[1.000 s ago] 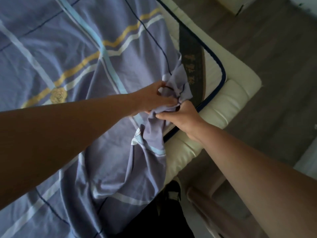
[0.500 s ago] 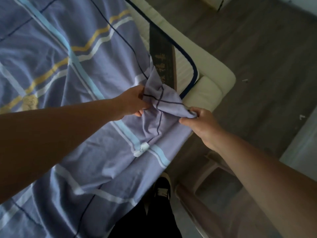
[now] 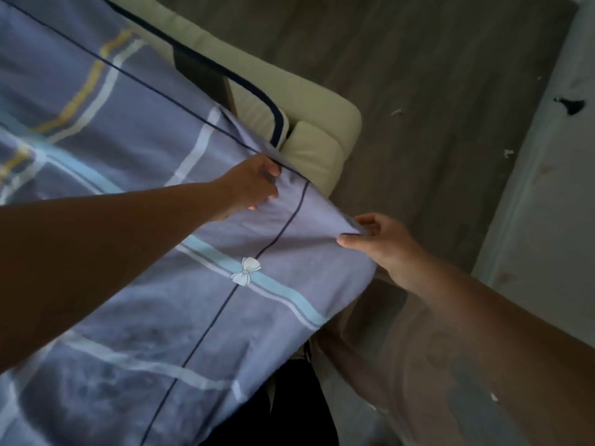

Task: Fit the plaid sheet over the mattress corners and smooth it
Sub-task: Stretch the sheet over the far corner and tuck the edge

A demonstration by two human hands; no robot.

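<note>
Right hand (image 3: 380,239) pinches the sheet (image 3: 199,284) corner out past the mattress (image 3: 318,149); left hand (image 3: 251,185) grips the hem beside that bare corner. Best to keep it taut, lift, and hook it down over the corner evenly.

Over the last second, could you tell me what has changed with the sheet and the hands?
The bunched corner of the plaid sheet has been opened out: the right hand drew its pinched edge away from the left hand, toward the floor side, so the fabric now spans flat between them. The dark strap across the mattress is now mostly hidden by the sheet. Both hands keep their grip, and the mattress corner is still bare.
</note>
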